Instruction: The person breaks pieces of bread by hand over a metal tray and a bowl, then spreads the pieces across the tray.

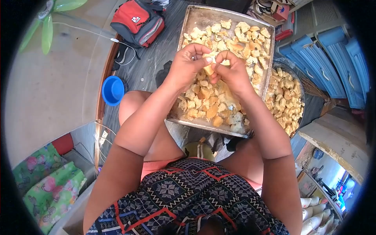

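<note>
A piece of bread (208,69) is pinched between my two hands, above the middle of a large metal tray (203,15). My left hand (190,64) holds it from the left, thumb and fingers closed on it. From the right, my right hand (231,71) grips the same piece with thumb and fingertips. Torn bread pieces (213,105) cover much of the tray below and beyond my hands. To the right of the tray, a round container holds more bread pieces (284,94).
A blue bowl (113,90) is on the floor at the left, with a red and grey backpack (138,21) beyond it. Blue drawers (313,66) stand at the right. A wooden ledge (333,147) lies nearer on the right. Both my knees flank the tray's near end.
</note>
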Tool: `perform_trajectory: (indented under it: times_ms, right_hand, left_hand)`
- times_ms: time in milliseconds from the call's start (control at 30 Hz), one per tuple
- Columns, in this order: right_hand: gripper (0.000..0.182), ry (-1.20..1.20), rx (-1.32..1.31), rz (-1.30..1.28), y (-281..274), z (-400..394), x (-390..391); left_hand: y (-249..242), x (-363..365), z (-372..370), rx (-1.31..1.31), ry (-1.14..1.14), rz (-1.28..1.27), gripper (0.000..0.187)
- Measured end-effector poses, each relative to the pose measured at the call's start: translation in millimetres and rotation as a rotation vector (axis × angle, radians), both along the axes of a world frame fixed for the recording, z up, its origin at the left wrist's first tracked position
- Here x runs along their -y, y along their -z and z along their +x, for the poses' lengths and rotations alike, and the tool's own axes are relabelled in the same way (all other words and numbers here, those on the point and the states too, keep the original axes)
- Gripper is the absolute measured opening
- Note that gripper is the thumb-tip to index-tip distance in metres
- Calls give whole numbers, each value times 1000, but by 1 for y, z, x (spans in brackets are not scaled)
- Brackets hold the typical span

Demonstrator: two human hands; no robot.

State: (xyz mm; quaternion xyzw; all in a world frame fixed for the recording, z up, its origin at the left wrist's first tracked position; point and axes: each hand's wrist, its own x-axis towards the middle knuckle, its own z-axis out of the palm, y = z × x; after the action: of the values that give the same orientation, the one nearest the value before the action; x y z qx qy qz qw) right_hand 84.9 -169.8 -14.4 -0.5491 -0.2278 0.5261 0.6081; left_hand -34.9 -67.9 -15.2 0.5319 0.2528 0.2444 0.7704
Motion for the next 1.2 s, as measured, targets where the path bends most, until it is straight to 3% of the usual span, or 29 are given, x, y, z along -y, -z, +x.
perform_trajectory:
  times_ms: [100, 167, 233, 300, 433, 500, 700, 767, 833, 967, 1033, 1100, 1167, 1200]
  right_hand:
    - [13, -75, 47, -9, -3, 3, 2]
    - [12, -91, 33, -19, -10, -1, 6]
    - [14, -149, 93, -15, 0, -8, 6]
    - [16, -207, 155, -11, 5, -15, 6]
    - [22, -420, 278, -82, 3, -39, 18]
    - [22, -482, 351, -129, 1, -46, 20]
    - [21, -612, 572, -114, 23, -67, 12]
    - [20, -616, 675, -84, 33, -77, 11]
    - [27, -454, 839, 117, 37, -83, 11]
    - [33, -363, 631, 37, 31, -80, 8]
    - [38, -443, 311, 5, 24, -71, 6]
    - [35, -494, 325, -64, 19, -60, 6]
    - [31, -458, 58, -33, 23, -55, 7]
    - [29, -415, 61, -50, 23, -55, 7]
  left_hand:
    - [2, -8, -4, -58, -52, 108, 19]
    - [7, -37, -13, -65, -252, 82, 18]
    - [1, -56, -33, -228, -67, 275, 17]
    - [-4, -56, -55, -469, 124, 281, 15]
    - [2, -31, -98, -606, 290, 244, 12]
    - [6, -10, -111, -629, 296, 116, 11]
    - [44, 33, -135, -641, 265, 52, 10]
    - [52, 33, -139, -707, 329, 123, 13]
    - [55, 32, -139, -780, 348, 331, 14]
    - [57, 23, -145, -726, 281, 369, 16]
    - [51, 21, -141, -811, 228, 469, 22]
    - [44, 21, -132, -780, 162, 502, 24]
    - [38, 24, -125, -755, 97, 532, 27]
    - [35, 26, -120, -770, 118, 587, 27]
